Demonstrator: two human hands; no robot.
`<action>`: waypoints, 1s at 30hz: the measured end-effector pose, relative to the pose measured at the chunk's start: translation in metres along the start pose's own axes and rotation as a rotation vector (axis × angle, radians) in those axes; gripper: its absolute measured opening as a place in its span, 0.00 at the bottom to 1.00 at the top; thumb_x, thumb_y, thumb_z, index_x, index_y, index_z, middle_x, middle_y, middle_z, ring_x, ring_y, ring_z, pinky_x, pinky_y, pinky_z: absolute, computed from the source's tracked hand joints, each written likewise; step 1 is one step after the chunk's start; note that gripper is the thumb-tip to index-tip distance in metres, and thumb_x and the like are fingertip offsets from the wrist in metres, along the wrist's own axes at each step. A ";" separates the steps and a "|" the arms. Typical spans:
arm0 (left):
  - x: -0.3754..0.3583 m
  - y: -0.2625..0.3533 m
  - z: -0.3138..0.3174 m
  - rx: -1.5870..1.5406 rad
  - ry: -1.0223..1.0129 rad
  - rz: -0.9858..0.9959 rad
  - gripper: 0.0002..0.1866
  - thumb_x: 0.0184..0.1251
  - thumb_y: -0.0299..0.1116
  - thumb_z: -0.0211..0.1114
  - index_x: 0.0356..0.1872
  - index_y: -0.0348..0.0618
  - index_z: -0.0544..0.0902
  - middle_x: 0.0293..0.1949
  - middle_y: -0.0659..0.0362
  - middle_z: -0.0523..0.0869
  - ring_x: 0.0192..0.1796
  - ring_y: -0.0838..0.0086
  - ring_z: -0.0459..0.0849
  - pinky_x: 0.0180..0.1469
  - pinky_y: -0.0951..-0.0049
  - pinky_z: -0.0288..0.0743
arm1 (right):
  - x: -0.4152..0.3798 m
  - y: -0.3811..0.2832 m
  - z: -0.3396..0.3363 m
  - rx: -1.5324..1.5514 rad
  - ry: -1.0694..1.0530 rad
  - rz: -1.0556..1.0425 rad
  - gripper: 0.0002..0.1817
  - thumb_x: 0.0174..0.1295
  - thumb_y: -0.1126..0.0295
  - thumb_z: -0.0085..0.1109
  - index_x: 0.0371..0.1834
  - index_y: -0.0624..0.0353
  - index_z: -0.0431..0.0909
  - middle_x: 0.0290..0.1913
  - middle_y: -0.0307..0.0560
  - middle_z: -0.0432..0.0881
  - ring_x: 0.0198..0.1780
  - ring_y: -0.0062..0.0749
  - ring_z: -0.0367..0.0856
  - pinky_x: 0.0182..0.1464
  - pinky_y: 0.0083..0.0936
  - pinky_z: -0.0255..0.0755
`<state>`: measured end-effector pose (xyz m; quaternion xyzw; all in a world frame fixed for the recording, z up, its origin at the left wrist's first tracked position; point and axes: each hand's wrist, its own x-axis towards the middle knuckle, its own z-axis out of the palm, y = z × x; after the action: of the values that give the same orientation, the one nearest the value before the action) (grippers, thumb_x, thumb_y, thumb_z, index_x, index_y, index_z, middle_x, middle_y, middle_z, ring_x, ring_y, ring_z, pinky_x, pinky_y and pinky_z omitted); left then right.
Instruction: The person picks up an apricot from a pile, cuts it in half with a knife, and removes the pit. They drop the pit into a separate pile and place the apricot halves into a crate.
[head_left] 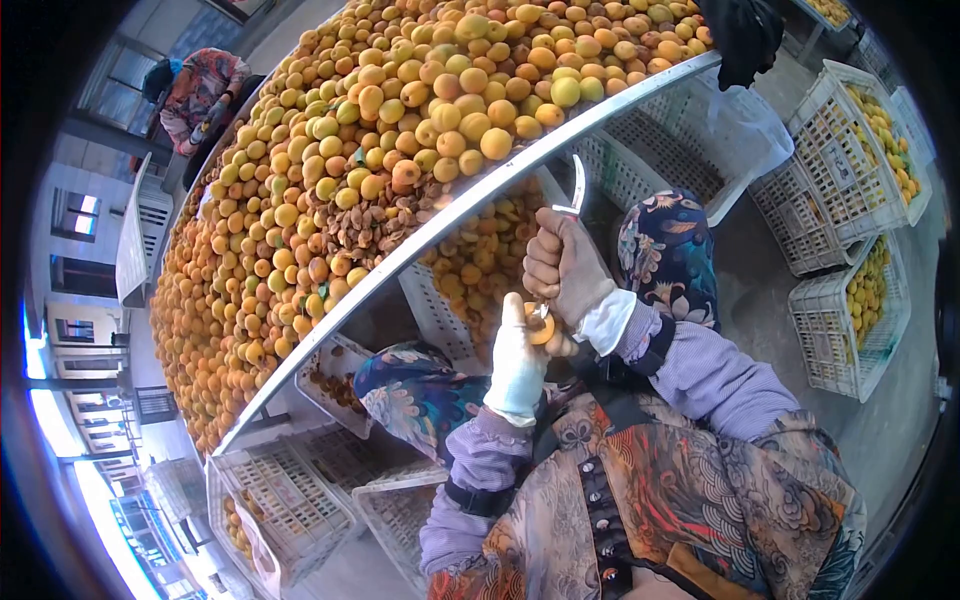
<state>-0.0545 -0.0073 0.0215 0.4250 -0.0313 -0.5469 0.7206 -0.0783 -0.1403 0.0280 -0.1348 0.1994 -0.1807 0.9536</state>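
My left hand, in a white glove, pinches an apricot that looks cut open, with its orange flesh showing. Right beside it, my right hand is closed around the handle of a small knife. The knife's curved, pale blade points up, away from the fruit. Both hands are above my lap, near the raised edge of a table heaped with whole apricots. A crate between my knees holds opened apricots.
Apricot pits lie in a pile near the table's edge. Stacked crates of fruit stand at the right, and more crates at the lower left. A person sits across the table; another person's dark glove shows at upper right.
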 end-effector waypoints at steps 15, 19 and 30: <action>0.005 0.024 -0.006 -0.073 -0.065 0.042 0.14 0.72 0.41 0.53 0.44 0.38 0.72 0.30 0.58 0.76 0.35 0.68 0.78 0.45 0.63 0.76 | 0.015 -0.018 0.024 -0.103 -0.021 -0.082 0.23 0.70 0.57 0.42 0.15 0.47 0.53 0.12 0.30 0.50 0.10 0.19 0.47 0.12 0.19 0.44; 0.011 0.077 -0.006 0.238 0.057 0.366 0.19 0.71 0.43 0.54 0.47 0.33 0.71 0.29 0.56 0.78 0.32 0.68 0.81 0.41 0.65 0.77 | 0.027 -0.045 0.029 -0.066 -0.073 -0.225 0.22 0.68 0.57 0.48 0.17 0.49 0.56 0.12 0.33 0.53 0.09 0.21 0.50 0.10 0.21 0.45; 0.073 0.220 -0.070 0.674 0.633 0.608 0.14 0.67 0.42 0.61 0.39 0.40 0.78 0.28 0.65 0.76 0.28 0.83 0.74 0.28 0.81 0.70 | 0.050 -0.089 0.005 -0.207 0.046 -0.223 0.24 0.66 0.55 0.53 0.14 0.50 0.60 0.11 0.35 0.58 0.08 0.23 0.54 0.10 0.22 0.47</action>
<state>0.1774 -0.0171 0.0885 0.7476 -0.1076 -0.1195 0.6443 -0.0589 -0.2390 0.0449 -0.2493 0.2225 -0.2673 0.9038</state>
